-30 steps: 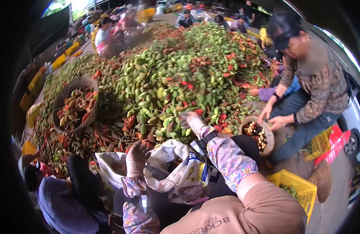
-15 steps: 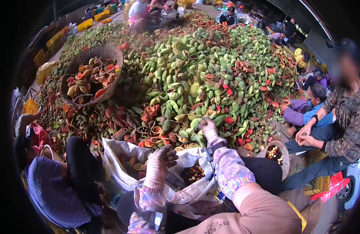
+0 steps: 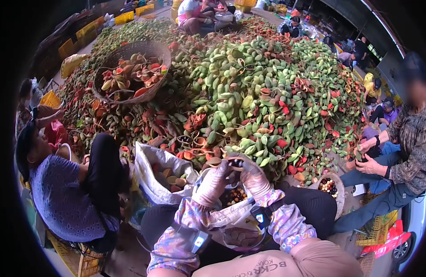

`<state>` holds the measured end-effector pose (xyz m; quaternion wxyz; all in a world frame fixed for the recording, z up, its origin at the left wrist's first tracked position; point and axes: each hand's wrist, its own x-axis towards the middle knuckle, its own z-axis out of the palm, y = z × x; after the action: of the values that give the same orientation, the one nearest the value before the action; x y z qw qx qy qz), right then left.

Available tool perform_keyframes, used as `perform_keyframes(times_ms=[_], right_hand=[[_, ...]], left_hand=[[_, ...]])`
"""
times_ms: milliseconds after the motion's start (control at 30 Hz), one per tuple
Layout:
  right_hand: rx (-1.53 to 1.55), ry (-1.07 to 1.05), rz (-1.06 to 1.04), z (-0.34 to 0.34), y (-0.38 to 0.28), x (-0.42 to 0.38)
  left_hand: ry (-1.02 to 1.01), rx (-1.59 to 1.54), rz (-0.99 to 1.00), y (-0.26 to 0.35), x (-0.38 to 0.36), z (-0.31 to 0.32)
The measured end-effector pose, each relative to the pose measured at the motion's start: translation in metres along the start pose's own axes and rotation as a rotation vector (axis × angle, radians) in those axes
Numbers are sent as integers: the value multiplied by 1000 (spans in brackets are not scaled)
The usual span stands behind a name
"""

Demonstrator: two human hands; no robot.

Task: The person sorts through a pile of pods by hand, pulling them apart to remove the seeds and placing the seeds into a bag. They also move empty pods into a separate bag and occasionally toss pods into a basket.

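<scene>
Over the open sacks, my two gloved hands meet around a split seed pod (image 3: 236, 162) with dark seeds showing inside. My left hand (image 3: 211, 186) grips its left side, and my right hand (image 3: 255, 181) grips the right; some fingertips are hidden. Just below my hands, a pale sack (image 3: 231, 215) contains dark, brown and whitish seeds (image 3: 233, 196). To its left stands a white sack (image 3: 146, 171) with empty husks (image 3: 169, 176) in it. Beyond my hands rises a big heap of green and reddish pods (image 3: 222, 92).
A wicker basket (image 3: 162, 87) of opened pods rests on the heap. A bowl of seeds (image 3: 340, 203) sits to my right. One person (image 3: 72, 198) squats at left; another (image 3: 413, 124) sits at right, hands before them. More people and yellow crates (image 3: 124, 18) are farther back.
My right hand has come back from the heap, and both hands now hold a pod together over the sacks. The view has shifted, so the scene sits farther right.
</scene>
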<state>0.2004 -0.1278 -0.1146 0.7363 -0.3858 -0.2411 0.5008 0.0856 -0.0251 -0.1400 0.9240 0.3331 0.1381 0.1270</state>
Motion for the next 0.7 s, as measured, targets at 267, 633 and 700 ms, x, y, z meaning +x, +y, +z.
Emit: perform_keyframes(times_ms=[267, 633, 700], right_hand=[[-334, 144, -55, -5, 42, -40], [-242, 469, 59, -54, 82, -46], [51, 404, 291, -47, 84, -42]], left_hand=[[84, 193, -51, -14, -23, 2], [-95, 238, -220, -62, -21, -6], [121, 104, -274, -59, -19, -6]])
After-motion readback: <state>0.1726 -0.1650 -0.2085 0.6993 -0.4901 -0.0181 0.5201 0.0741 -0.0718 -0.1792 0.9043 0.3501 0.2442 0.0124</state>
